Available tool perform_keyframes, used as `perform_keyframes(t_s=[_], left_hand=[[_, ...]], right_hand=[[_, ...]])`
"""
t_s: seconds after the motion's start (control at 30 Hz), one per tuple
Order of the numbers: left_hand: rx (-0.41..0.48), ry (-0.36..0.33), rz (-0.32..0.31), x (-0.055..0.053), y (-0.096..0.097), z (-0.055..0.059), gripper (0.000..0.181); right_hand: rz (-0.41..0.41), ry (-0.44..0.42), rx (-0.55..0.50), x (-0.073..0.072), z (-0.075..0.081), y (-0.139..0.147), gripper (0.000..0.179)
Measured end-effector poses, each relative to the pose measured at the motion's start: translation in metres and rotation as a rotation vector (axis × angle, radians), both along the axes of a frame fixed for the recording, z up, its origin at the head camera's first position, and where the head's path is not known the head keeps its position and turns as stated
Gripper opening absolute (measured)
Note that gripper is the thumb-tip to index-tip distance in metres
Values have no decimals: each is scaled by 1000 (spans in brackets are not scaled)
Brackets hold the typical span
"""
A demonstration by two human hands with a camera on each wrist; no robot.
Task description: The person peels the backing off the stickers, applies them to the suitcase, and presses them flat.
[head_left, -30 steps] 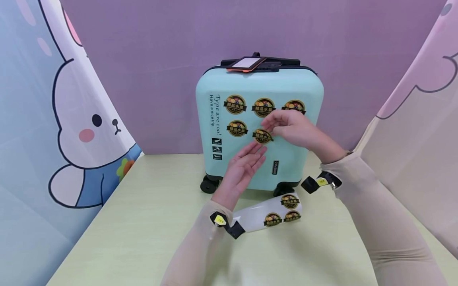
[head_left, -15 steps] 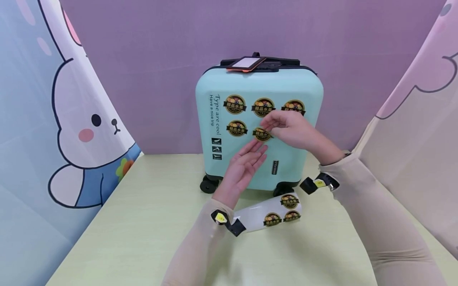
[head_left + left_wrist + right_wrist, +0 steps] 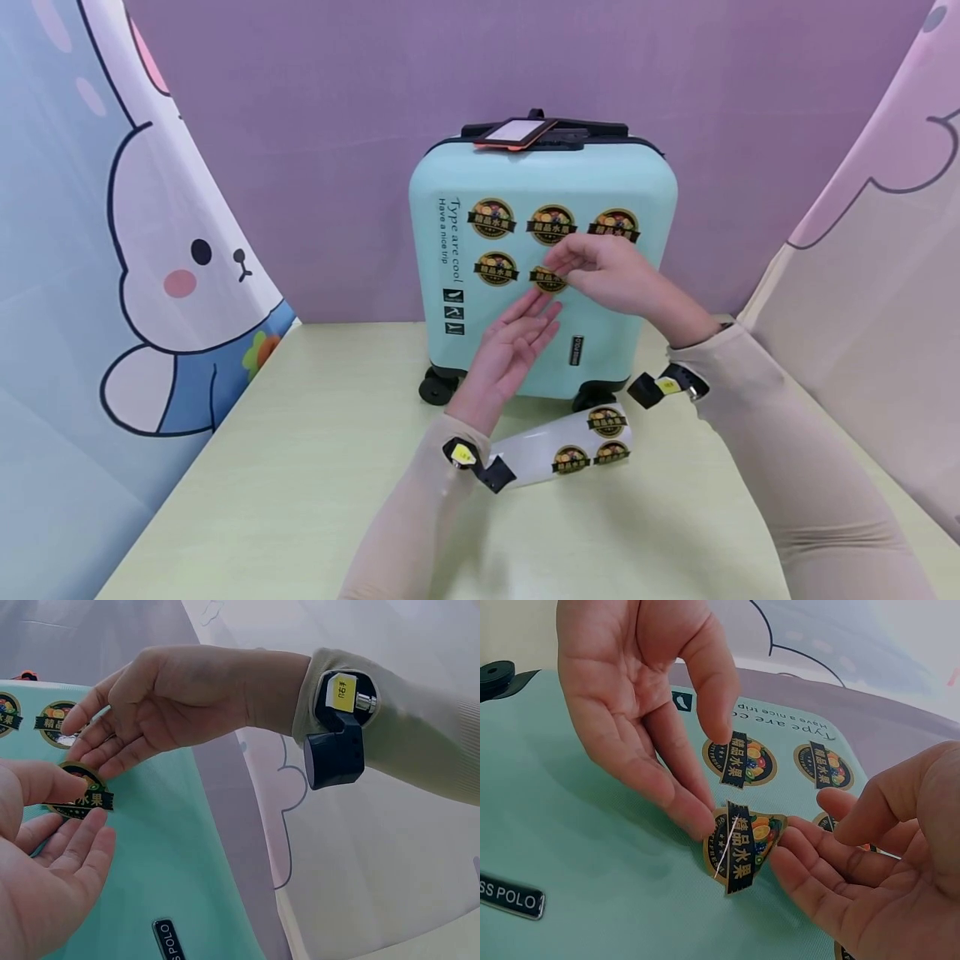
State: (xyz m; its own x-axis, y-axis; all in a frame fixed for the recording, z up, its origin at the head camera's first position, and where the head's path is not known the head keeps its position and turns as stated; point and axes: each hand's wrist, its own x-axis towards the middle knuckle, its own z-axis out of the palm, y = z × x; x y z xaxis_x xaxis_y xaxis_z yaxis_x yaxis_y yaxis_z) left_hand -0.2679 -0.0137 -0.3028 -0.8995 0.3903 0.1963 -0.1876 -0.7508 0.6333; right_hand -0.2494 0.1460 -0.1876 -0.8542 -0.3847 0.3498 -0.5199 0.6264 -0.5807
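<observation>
A round black-and-gold fruit sticker [image 3: 548, 279] lies over the front of an upright mint-green suitcase [image 3: 517, 358]. In the right wrist view its edge by the right fingers curls away from the shell. My right hand [image 3: 611, 275] holds this upper edge with its fingertips, partly covering the sticker in the head view. From below, my left hand [image 3: 506, 354] reaches up with extended fingers, its fingertips touching the lower edge. The left thumb [image 3: 56, 782] stands apart, in front of the sticker in the left wrist view. Several matching stickers [image 3: 497, 269] are on the suitcase above and to the left.
A white backing sheet [image 3: 536, 454] with 3 visible stickers lies curled on the pale table [image 3: 322, 483], before the suitcase wheels. A luggage tag [image 3: 516, 132] rests by the top handle. Purple cloth [image 3: 300, 150] hangs behind, with printed cloths at both sides.
The held sticker has shifted slightly upward, and the left fingertips have followed it. More of the sticker is now covered by the right hand. The backing sheet has stayed put.
</observation>
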Motion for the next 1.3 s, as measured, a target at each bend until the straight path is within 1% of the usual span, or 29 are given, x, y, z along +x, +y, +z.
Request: perform_keyframes(t_s=[0.4,0.6,0.73,0.97,1.07,1.3], left_hand=[[6,-7,-5,1,-2,3,57],[6,-3,-6,1,-2,1,59],[10,-1,-11,1,-3,0,60],[11,4,-21,3,-3,0,61],[2,9,-24,3,-3,0,61],[-8,14,-26,3,-2,-1,60]], right_hand=[[-17,6,18,0,1,1,27],[-27,12,32,2,1,0,31],[-15,48,56,2,0,-1,32],[11,149,139,3,-5,1,31],[21,164,150,4,-6,2,32],[14,176,162,6,-8,5,35]])
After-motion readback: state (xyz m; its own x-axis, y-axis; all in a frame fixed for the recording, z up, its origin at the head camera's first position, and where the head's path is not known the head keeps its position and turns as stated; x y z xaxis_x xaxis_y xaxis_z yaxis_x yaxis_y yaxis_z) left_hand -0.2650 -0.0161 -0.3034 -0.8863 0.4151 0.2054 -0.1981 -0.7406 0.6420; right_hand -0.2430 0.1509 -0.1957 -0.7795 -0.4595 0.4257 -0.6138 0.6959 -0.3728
